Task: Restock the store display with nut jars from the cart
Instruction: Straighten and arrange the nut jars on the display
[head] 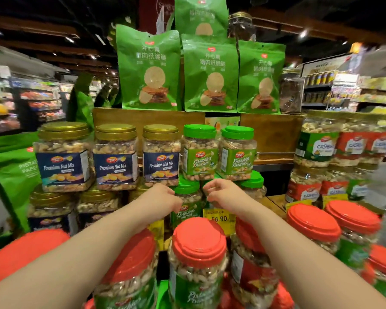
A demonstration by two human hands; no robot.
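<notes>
Clear plastic nut jars [198,264], glossy red lids [200,239], wooden display [147,118]

Counted three Premium Nut Mix jars [64,156] along the upper row, two green-lidded pistachio jars [198,151] beside them, four green snack bags [148,68] above, one yellow price tag [218,217].

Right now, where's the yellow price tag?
In the head view the yellow price tag sits low in the middle of the display, just under the right hand and beside a lower-row pistachio jar.
</notes>
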